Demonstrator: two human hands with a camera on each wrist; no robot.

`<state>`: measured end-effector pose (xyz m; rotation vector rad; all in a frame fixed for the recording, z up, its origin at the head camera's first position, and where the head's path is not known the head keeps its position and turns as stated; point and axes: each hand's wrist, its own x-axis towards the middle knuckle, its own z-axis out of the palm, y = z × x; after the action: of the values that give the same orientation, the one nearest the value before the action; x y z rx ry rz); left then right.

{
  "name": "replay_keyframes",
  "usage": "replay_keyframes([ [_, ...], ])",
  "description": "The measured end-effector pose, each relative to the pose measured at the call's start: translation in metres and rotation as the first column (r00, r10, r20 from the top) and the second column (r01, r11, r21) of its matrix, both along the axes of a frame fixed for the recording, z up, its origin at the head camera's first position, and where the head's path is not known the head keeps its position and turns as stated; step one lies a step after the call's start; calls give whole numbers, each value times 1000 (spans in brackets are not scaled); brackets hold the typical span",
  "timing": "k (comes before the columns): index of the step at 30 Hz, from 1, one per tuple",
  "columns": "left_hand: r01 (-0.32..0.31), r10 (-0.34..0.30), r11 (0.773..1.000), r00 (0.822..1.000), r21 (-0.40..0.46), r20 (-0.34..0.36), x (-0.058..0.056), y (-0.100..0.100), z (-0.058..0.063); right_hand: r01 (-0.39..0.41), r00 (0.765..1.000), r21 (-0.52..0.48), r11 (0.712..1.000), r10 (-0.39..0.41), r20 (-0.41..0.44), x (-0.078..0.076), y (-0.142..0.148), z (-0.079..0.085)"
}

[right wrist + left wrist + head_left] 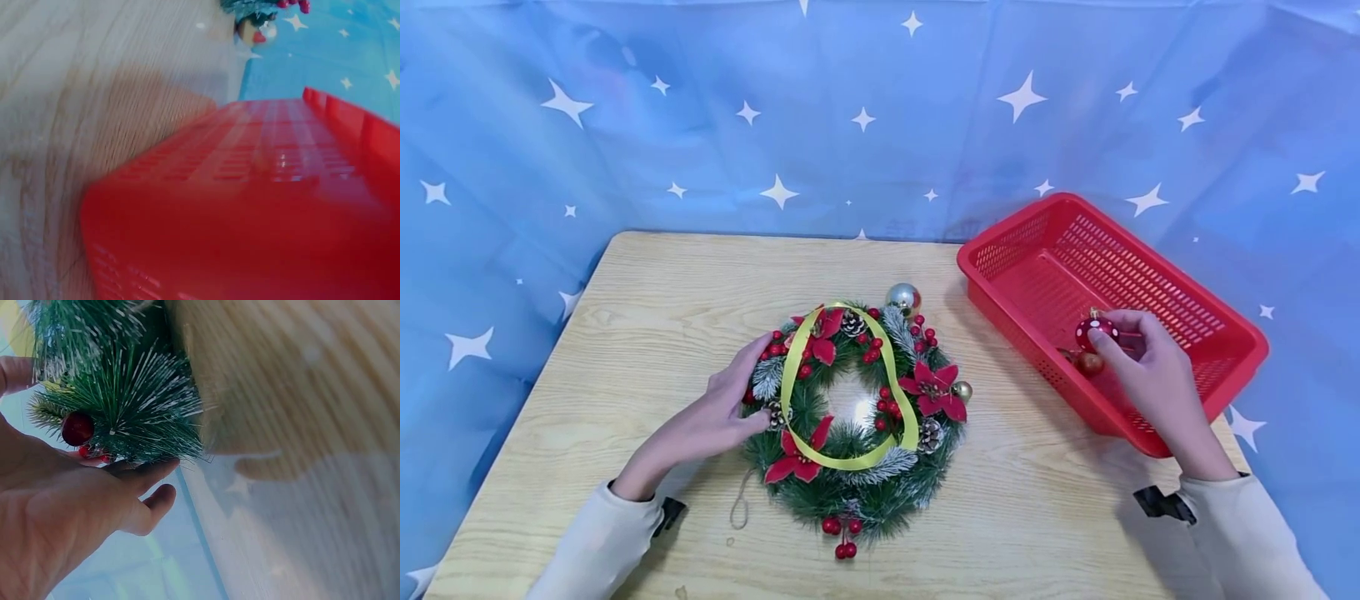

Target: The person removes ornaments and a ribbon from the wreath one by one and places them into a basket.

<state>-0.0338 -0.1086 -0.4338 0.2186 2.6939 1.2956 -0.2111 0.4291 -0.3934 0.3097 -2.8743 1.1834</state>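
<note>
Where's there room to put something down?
Free: the far left corner of the pale wooden table, beyond the left hand, and the strip between the round green wreath and red plastic basket. Crowded: the wreath's left edge, by that hand, and the basket near the right hand.

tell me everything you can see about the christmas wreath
The Christmas wreath is a round ring of green, artificial-looking needles, some frosted white, trimmed with red poinsettias, red berries and pinecones. A silver bauble and a gold bauble sit at its edge. It lies on the wooden table, a yellow-green ribbon loop across its top; the left hand grips its left side.
</note>
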Motion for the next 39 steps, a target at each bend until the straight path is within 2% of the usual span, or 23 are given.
replay_keyframes([
  [6, -5, 5, 1000, 1000, 2, -2, 0, 0, 1, -27, 999, 76, 997, 24, 32, -17, 4, 0],
  [12, -16, 16, 1000, 1000, 0, 3, 0, 2, 3, -70, 995, 108, 992, 62, 80, -37, 8, 0],
  [16, -41, 41, 999, 999, 4, 17, 1, 4, 5, -122, 985, 124, 985, 104, 139, -50, 10, -3],
  [24, -106, 106, 994, 993, -1, 43, 6, 8, 6, -225, 962, 173, 959, 191, 193, -71, 7, -11],
  [32, -128, 127, 992, 990, 16, 60, 10, 9, 8, -318, 922, 233, 919, 242, 304, -71, 4, -15],
  [36, -173, 171, 985, 983, 16, 63, 13, 12, 9, -342, 909, 257, 904, 248, 335, -71, 4, -12],
  [39, -211, 209, 977, 976, 16, 67, 16, 14, 9, -345, 908, 271, 899, 247, 338, -70, 4, -10],
])
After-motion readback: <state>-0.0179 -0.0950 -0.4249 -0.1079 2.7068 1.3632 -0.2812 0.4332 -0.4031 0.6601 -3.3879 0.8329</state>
